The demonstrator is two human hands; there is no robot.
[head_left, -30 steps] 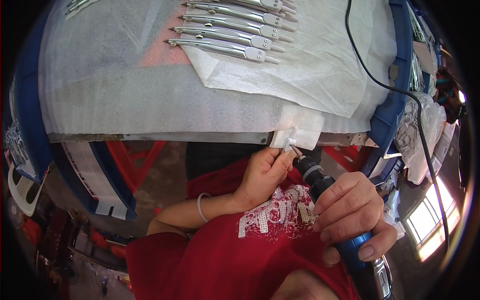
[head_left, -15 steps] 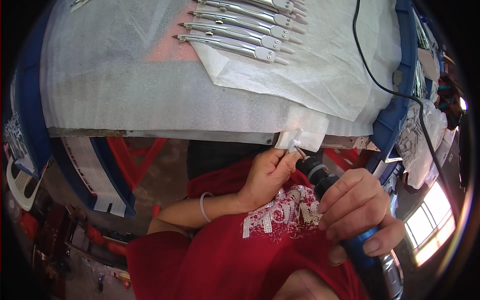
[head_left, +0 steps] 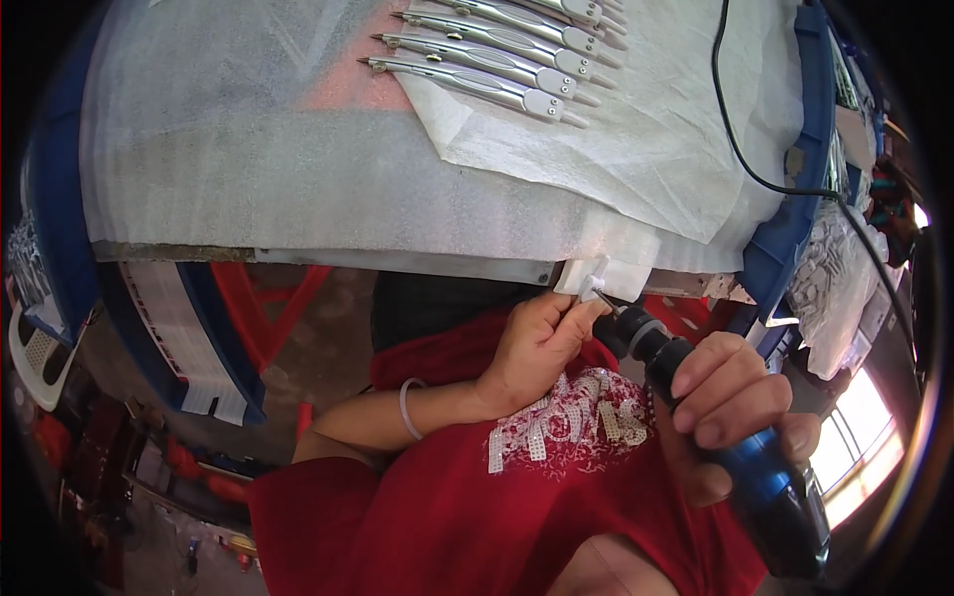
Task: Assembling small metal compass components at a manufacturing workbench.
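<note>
My left hand (head_left: 529, 350) is at the table's front edge, its thumb and fingers pinching a small white plastic part (head_left: 592, 285). Beneath that part lies a folded white pad (head_left: 626, 278), reaching over the edge. Wrapped in my right hand (head_left: 733, 397) is a blue and black electric screwdriver (head_left: 760, 459), tilted so its thin bit points up and left at the white part. The bit's tip is close to the part; whether it touches cannot be made out. Further back, several silver drawing compasses (head_left: 487, 87) lie side by side in a slanting row.
White foam sheeting (head_left: 248, 189) covers the table, with a loose sheet (head_left: 596, 169) under the compasses. A black cable (head_left: 730, 129) runs down the right side. Blue bins (head_left: 795, 199) flank the table, and a clear bag of parts (head_left: 845, 288) is at the right. Red stool legs (head_left: 263, 313) show below.
My right hand has moved right, and more of the screwdriver's rear end shows. My left hand keeps its pinch on the white part. The whole view has shifted slightly.
</note>
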